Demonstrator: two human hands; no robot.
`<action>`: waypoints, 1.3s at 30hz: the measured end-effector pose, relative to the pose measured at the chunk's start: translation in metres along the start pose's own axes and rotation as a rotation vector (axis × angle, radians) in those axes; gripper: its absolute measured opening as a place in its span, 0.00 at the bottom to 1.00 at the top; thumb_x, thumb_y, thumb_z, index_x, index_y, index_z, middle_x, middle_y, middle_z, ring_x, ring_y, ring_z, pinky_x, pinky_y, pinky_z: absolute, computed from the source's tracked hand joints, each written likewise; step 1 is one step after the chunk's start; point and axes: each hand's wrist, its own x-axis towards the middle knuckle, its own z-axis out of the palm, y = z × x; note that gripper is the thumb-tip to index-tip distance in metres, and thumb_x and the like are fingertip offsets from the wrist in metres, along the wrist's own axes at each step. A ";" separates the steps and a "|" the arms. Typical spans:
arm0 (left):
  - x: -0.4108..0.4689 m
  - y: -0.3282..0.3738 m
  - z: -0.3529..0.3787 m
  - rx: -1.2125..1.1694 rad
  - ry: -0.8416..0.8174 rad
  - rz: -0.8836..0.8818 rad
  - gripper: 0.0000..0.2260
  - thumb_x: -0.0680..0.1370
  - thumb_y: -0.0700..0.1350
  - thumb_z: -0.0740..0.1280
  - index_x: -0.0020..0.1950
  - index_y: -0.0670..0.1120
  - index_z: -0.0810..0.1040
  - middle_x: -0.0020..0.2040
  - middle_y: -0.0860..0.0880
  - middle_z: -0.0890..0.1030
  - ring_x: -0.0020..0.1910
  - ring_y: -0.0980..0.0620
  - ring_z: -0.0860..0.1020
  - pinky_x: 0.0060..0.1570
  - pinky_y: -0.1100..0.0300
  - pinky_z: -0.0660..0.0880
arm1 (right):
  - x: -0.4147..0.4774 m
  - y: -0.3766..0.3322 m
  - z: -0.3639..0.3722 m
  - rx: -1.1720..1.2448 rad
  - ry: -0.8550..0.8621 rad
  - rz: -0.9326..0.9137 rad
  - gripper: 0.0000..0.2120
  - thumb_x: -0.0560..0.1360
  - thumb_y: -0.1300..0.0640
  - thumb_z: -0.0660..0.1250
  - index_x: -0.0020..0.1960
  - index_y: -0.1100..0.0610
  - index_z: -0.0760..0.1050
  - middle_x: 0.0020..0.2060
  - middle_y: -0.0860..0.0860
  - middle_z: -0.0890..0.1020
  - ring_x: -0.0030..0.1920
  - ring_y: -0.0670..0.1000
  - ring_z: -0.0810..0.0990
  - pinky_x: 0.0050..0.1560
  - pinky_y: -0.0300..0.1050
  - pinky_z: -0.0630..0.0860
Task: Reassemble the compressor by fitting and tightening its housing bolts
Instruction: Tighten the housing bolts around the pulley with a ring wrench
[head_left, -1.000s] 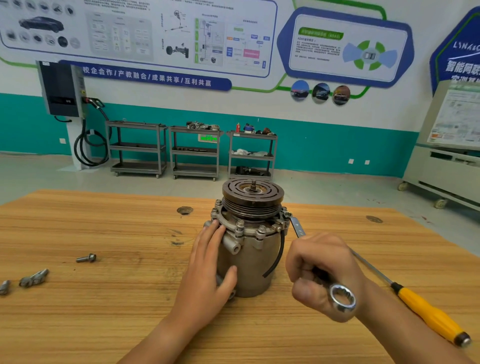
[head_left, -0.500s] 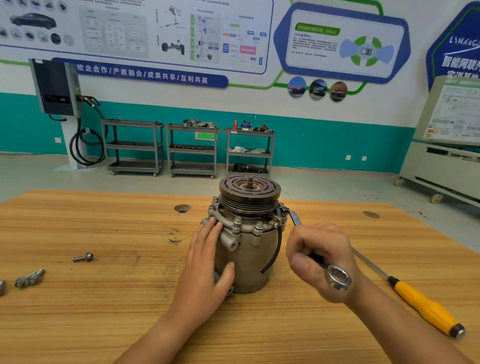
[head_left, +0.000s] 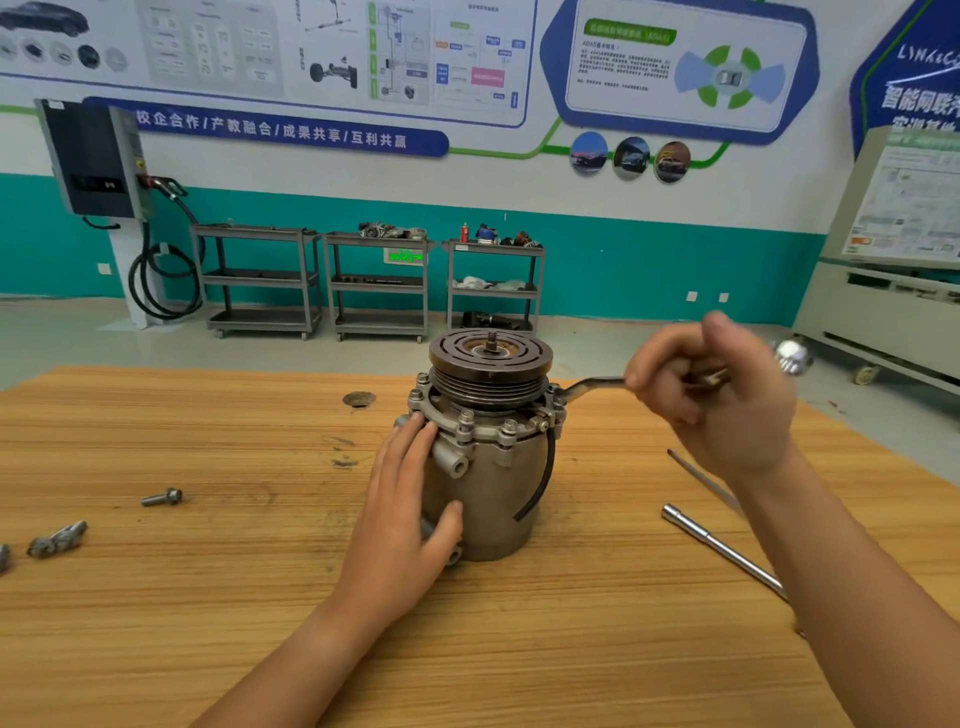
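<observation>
Two hands work at one compressor (head_left: 488, 483) in the head view. It stands upright near the middle of the wooden worktop (head_left: 208, 623), pulley end up. The worktop's far edge runs close behind it, with bare floor beyond. Wide open wood lies to the left and in front. There is less room to the right, where the edge slants away past the right forearm.

On the left lie a loose bolt (head_left: 162, 497) and, further out, a small metal bracket (head_left: 56, 539), both well apart from the compressor. On the right a steel extension bar (head_left: 722, 549) and a thin rod (head_left: 698, 476) lie on the wood beneath the right arm, which partly hides them. Three grey trolleys (head_left: 382, 283) stand on the floor by the far wall.

The left hand (head_left: 410, 499) lies flat against the compressor's left side, fingers straight and reaching up to the flange, thumb across the lower front. The right hand (head_left: 722, 400), raised to the right of the pulley, is curled round the shank of a wrench (head_left: 597, 383). One end of the wrench sits at a housing bolt (head_left: 557, 402) on the right of the flange. The other end sticks out past the hand, blurred.
</observation>
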 end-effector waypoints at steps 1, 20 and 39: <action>0.000 0.000 0.000 -0.001 -0.001 -0.003 0.34 0.76 0.44 0.66 0.70 0.61 0.46 0.71 0.69 0.44 0.73 0.67 0.43 0.66 0.77 0.41 | 0.000 -0.001 -0.006 0.020 0.012 0.034 0.25 0.72 0.37 0.60 0.34 0.56 0.82 0.20 0.43 0.73 0.23 0.44 0.69 0.30 0.36 0.66; 0.001 0.001 -0.001 -0.015 0.001 -0.007 0.34 0.76 0.44 0.67 0.71 0.59 0.48 0.71 0.70 0.44 0.73 0.66 0.44 0.66 0.78 0.41 | -0.027 0.054 0.000 -0.303 0.712 0.255 0.20 0.82 0.48 0.50 0.39 0.55 0.74 0.15 0.47 0.65 0.18 0.42 0.63 0.21 0.36 0.64; 0.000 0.000 -0.002 0.041 -0.030 0.001 0.34 0.77 0.45 0.65 0.71 0.59 0.45 0.70 0.69 0.41 0.73 0.66 0.40 0.65 0.78 0.38 | -0.068 0.077 0.001 -0.870 0.706 0.350 0.23 0.70 0.36 0.54 0.49 0.51 0.76 0.29 0.43 0.75 0.30 0.41 0.72 0.30 0.38 0.67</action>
